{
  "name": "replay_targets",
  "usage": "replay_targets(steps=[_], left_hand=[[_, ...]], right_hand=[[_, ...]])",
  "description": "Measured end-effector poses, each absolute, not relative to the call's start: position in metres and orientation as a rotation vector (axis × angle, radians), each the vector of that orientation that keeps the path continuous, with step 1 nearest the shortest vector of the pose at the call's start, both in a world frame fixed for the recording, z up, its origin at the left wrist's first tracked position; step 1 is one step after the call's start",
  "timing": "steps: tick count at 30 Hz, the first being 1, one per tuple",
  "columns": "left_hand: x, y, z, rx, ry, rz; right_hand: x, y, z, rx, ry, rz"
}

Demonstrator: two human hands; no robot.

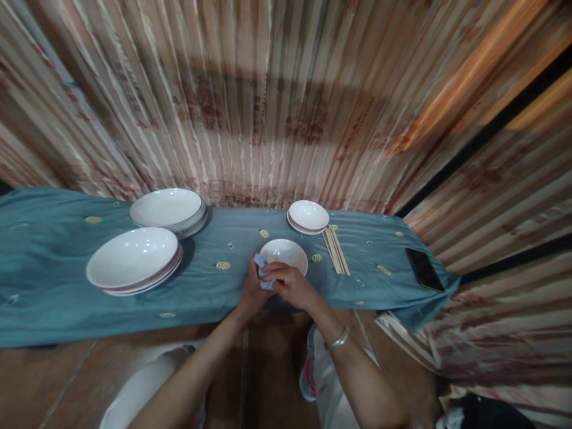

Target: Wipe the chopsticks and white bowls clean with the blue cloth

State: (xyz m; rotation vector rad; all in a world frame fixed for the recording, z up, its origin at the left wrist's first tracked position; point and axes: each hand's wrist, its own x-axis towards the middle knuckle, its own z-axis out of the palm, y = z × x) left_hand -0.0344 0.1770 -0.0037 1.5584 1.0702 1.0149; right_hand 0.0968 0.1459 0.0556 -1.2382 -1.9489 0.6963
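Observation:
A small white bowl (288,251) is at the front middle of the cloth-covered table, just in front of me. At its near left rim, my left hand (255,291) is closed around the edge, its fingers partly hidden. My right hand (292,286) reaches over the bowl's near side and pinches a light blue cloth (267,280). The cloth is bunched against the left rim, between both hands. Because of the hands, the near side of the bowl cannot be seen.
Left on the teal tablecloth (214,298) are stacked large white bowls (134,256) and a stack of white plates (167,207). Smaller stacked dishes (308,215), several chopsticks (336,250) and a black phone (423,269) lie right. A pleated curtain (268,107) hangs behind.

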Motion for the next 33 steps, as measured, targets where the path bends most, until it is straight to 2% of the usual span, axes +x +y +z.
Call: replay_targets(steps=[7, 13, 21, 25, 30, 33], left_hand=[[-0.035, 0.178, 0.004, 1.558, 1.057, 0.978], [-0.033, 0.181, 0.003, 1.550, 1.061, 1.017], [-0.033, 0.188, -0.004, 1.564, 1.054, 1.060], [-0.034, 0.189, -0.004, 1.570, 1.070, 1.048], [-0.035, 0.189, 0.001, 1.582, 1.073, 1.024], [-0.031, 0.189, 0.012, 1.567, 1.059, 1.032]], right_hand=[[0.122, 0.125, 0.067, -1.363, -1.883, 0.747], [0.156, 0.116, 0.064, -1.435, -1.839, 0.609], [0.190, 0.124, 0.053, -1.875, -1.636, 0.337], [0.185, 0.130, 0.049, -2.018, -1.629, 0.475], [0.175, 0.138, 0.039, -1.830, -1.388, 0.748], [0.177, 0.141, 0.036, -1.763, -1.249, 0.791]])
